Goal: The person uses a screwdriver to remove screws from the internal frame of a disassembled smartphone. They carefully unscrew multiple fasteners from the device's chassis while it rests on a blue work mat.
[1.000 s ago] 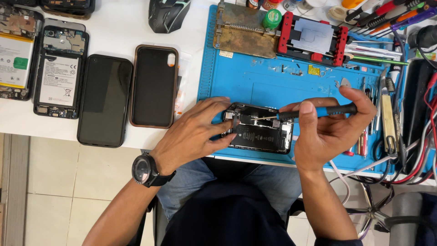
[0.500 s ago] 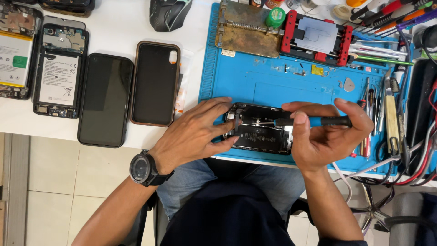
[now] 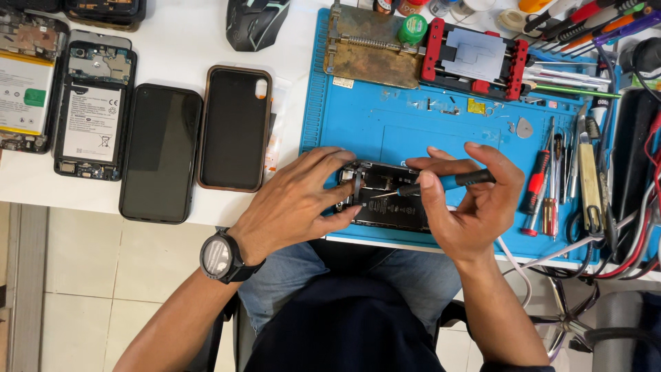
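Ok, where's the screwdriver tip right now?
In the head view, the screwdriver is in the right hand, tip over the opened phone near the left hand.

Blue mat (image 3: 413,131), red clamp (image 3: 474,58), black watch (image 3: 222,257), green cap (image 3: 414,29).

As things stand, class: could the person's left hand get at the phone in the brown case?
Probably yes. The left hand rests on the opened phone, and the phone in the brown case lies just beside it with bare table between.

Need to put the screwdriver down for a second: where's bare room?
Bare blue mat between the brass fixture and opened phone, and white table left of the mouse. Crowded at the tool row and cables.
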